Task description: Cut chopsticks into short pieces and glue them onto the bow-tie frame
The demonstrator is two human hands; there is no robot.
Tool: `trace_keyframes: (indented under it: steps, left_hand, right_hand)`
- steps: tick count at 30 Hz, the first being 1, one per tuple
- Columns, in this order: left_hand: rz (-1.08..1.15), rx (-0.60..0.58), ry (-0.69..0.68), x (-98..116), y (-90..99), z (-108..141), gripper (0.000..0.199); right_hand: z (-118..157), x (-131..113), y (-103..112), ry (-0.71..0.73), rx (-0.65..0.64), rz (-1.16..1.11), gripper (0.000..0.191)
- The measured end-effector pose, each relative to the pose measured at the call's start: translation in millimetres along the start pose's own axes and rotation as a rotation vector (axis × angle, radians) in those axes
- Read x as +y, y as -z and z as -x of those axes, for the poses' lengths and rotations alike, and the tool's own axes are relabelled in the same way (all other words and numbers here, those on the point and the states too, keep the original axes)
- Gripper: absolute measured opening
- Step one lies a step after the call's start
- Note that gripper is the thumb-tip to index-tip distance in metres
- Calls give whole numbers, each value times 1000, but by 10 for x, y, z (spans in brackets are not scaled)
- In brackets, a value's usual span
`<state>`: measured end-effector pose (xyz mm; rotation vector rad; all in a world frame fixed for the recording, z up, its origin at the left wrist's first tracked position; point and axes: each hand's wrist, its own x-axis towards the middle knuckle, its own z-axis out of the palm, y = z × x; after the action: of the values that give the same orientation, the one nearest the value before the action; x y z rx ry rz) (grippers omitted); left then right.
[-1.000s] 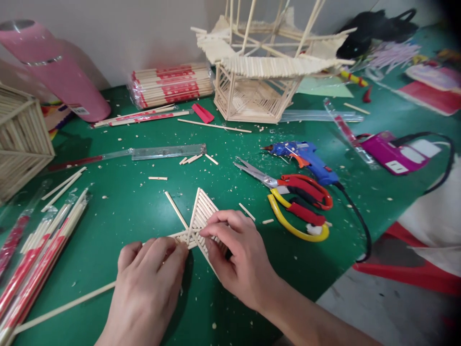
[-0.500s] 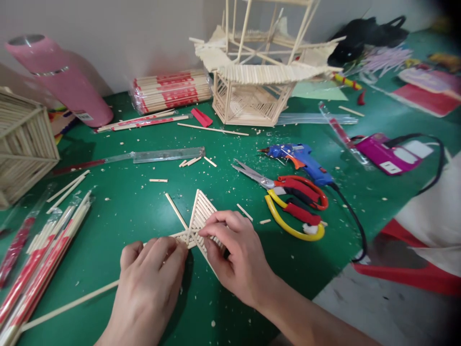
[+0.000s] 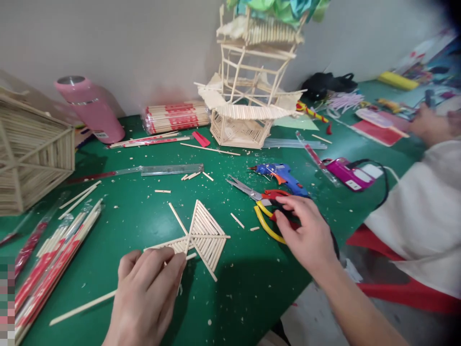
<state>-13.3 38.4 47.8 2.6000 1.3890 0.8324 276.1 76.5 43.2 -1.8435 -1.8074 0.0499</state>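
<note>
My left hand [image 3: 149, 283] pinches a long wooden chopstick [image 3: 84, 306], whose other end pokes out past the fingertips. It is held at the lower left of a flat, fan-like frame [image 3: 207, 235] made of short stick pieces, lying on the table and partly hidden by this hand. Over the handles of the scissors [image 3: 264, 202] is my right hand [image 3: 302, 230], thumb and fingers apart. Whether its fingertips touch the red and yellow handles I cannot tell. The scissor blades lie partly spread, pointing up-left. A blue glue gun [image 3: 279, 174] lies just beyond.
A tall stick-built tower [image 3: 248, 96] stands at the back, near a pink bottle [image 3: 93, 113] and a bundle of wrapped chopsticks [image 3: 176, 117]. Another stick structure [image 3: 36, 158] is at left, above wrapped chopsticks [image 3: 59, 264]. A power strip [image 3: 347, 173] and another person's sleeve [image 3: 425, 211] are at right.
My right hand has left the stick frame and moved right to the scissors. My left hand stays by the frame with the chopstick. The view has tilted up, showing more of the tower.
</note>
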Motion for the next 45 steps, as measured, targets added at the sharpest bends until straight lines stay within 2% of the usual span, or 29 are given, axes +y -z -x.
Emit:
trace_keyframes:
  steps: [2,4,8,12,17,22,25,28,31,34,36,39,42,45]
  left_hand:
    - [46,27,58,33,32,-4,24]
    - [92,39,59,41,54,1,24]
    - [144,65,-5,-6,58,31,24]
    - [125,129,4,-21,32,28,24]
    - [154,221,24,35,54,-48,19]
    - [228,255,121,66,152,-87,15]
    - [279,217,182,84,217,-113,17]
    - [364,232,215,116,272,-188,16]
    - [453,298,289,165,316,-320,14]
    - [595,357,407,233,359,-480,11]
    - [731,360,469,280,389,-571,9]
    - [886,324,457,324,422,-644,9]
    - [961,251,434,326,424,-648,10]
    - [967,266,470,311,393,-642,10]
  right_hand:
    - [-58,150,50,-22,-69,65,30]
    - [-116,228,88,-29,-141,117,35]
    - [-212,259,151,-13,-287,183,44]
    - [-251,253,173,13,-398,214,55]
    - [-282,230,88,-33,-429,245,53]
    - [-271,174,74,-89,-373,200,43]
    - [-216,83,163,-84,-339,104,43]
    - [-163,-59,265,-55,-349,-26,40]
    - [-137,-218,316,-61,-367,-344,39]
    - [-136,-396,318,-89,-322,-738,40]
    - [-141,-536,318,-74,-329,-836,40]
    - [-135,-755,317,16,-367,-805,40]
    - [-93,-925,267,83,-346,-635,40]
    - [-27,-1041,154,92,-322,-454,46]
